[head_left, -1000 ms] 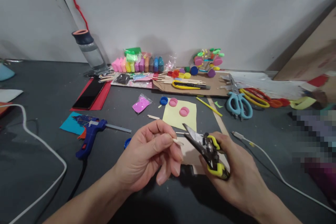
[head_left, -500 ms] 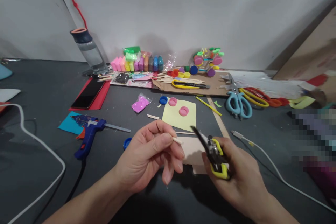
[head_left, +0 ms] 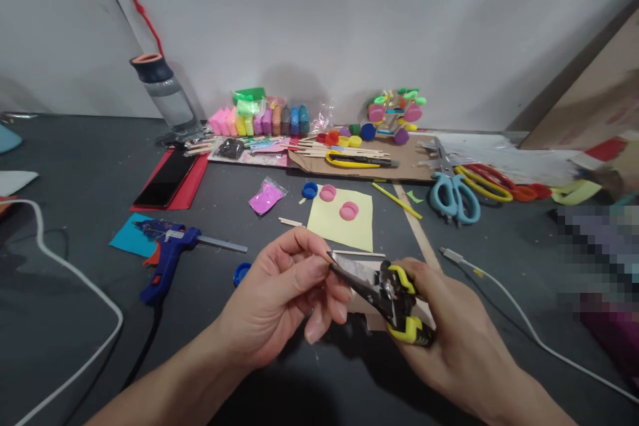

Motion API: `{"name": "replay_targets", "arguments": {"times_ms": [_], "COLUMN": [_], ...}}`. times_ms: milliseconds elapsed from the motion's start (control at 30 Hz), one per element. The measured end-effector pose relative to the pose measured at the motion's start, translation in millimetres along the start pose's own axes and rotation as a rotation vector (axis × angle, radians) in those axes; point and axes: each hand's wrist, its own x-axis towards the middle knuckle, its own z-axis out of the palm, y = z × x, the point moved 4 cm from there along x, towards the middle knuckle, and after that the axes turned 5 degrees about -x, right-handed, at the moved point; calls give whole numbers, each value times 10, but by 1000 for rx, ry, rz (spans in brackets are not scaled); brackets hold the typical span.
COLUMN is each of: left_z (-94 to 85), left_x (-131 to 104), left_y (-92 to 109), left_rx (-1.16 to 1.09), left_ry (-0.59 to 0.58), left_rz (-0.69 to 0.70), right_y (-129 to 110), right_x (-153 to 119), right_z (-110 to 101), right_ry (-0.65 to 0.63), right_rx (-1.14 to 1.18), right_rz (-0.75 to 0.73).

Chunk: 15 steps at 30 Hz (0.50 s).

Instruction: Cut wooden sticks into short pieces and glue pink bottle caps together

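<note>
My left hand (head_left: 279,303) is closed in a pinch of thumb and forefinger on a short wooden stick, now mostly hidden by the blades. My right hand (head_left: 456,339) is wrapped round the black-and-yellow handles of a pair of shears (head_left: 367,286). Their blade tips reach the left fingertips, at the stick's end. Just beyond the hands, a thin stick (head_left: 369,254) lies below a pale yellow paper square (head_left: 342,233). Two pink bottle caps (head_left: 349,211) rest on or at the edge of that paper, and a blue cap (head_left: 310,190) sits beside it.
On the left lie a blue glue gun (head_left: 172,256) and a phone (head_left: 167,178) on red paper. A water bottle (head_left: 170,100) stands behind. Scissors (head_left: 455,196) and a white cable (head_left: 509,293) are at right. Modelling clay (head_left: 264,120) and a cutter (head_left: 357,160) lie at the back.
The shears have moved left, bringing their blades to the stick at my left fingertips. My left hand has stayed nearly in place, and the stick's end is now covered.
</note>
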Motion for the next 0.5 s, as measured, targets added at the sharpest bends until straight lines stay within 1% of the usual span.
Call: {"name": "replay_targets", "arguments": {"times_ms": [133,267,333,400,500], "left_z": [-11,-40,-45,-29,6], "left_x": [-12,-5,2,3,-15], "left_y": [-2,28,51,73,104], "left_rx": [40,176,268,339,401], "left_ry": [26,57,76,88,116], "left_rz": [10,66,98,123,151], "right_y": [-21,18,64,118,189], "right_x": [-12,-3,1,0,-19], "right_z": [1,28,31,37,61], "right_ry": [39,13,0,-31,-132], "right_rx": [-18,38,14,-45,-104], "right_rz": [-13,77,117,137,145]}}
